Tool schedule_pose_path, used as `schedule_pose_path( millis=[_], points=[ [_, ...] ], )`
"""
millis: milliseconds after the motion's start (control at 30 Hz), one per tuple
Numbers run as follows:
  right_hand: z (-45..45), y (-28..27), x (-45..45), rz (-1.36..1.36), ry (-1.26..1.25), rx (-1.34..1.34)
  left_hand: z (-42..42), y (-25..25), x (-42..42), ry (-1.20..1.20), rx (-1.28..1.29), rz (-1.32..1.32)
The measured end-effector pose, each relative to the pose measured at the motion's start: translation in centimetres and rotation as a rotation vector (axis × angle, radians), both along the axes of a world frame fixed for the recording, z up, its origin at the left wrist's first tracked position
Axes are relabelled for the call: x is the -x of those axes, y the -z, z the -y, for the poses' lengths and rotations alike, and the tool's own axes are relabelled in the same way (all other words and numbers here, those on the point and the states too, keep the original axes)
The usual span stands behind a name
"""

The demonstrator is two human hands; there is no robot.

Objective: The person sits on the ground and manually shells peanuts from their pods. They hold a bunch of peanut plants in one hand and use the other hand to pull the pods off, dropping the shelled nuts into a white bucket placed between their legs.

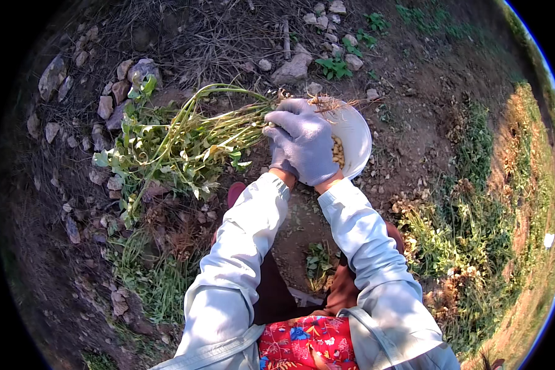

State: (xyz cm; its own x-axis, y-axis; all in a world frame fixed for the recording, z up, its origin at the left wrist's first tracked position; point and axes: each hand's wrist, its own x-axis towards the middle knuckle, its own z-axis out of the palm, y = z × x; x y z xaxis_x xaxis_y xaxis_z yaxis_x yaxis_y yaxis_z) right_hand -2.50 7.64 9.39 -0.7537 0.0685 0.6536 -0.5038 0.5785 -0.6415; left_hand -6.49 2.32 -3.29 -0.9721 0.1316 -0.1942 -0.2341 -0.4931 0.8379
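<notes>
A bunch of uprooted peanut plants (189, 134) is held near its root end, its leafy tops spreading left. My left hand (282, 150), in a grey glove, is closed around the stems and partly hidden behind the other hand. My right hand (307, 138), gloved alike, lies over it with fingers bent at the base of the stems. Thin brown roots (333, 106) stick out to the right over a white plastic bucket (358, 138). Inside the bucket, peanuts in their shells (337, 151) show beside my right hand.
Rocks (143, 71) lie on the soil at the upper left, and a larger stone (292, 69) sits beyond the bucket. Piles of pulled plants lie at the lower left (152, 273) and the right (467, 231). A small leafy sprig (318, 261) is between my legs.
</notes>
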Motion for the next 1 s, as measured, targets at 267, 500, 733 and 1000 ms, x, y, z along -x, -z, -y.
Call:
schedule_pose_path(
  millis=[267, 500, 733, 1000],
  points=[
    [0.0, 0.7, 0.0, 0.3, -0.133, 0.464, 0.3, -2.8, -0.3, 0.104, -0.276, 0.185],
    [-6.2, -0.7, -1.2, 0.361, 0.058, 0.189, 3.0, -5.5, 1.2, 0.048, -0.169, 0.07],
    [-5.1, 0.9, -1.3, 0.539, 0.106, 0.058, 2.5, -5.8, 0.9, 0.083, -0.265, 0.015],
    [-2.7, 3.9, 0.1, 0.504, -0.04, 0.926, 1.8, -4.0, 0.6, 0.069, 0.159, -0.052]
  ],
)
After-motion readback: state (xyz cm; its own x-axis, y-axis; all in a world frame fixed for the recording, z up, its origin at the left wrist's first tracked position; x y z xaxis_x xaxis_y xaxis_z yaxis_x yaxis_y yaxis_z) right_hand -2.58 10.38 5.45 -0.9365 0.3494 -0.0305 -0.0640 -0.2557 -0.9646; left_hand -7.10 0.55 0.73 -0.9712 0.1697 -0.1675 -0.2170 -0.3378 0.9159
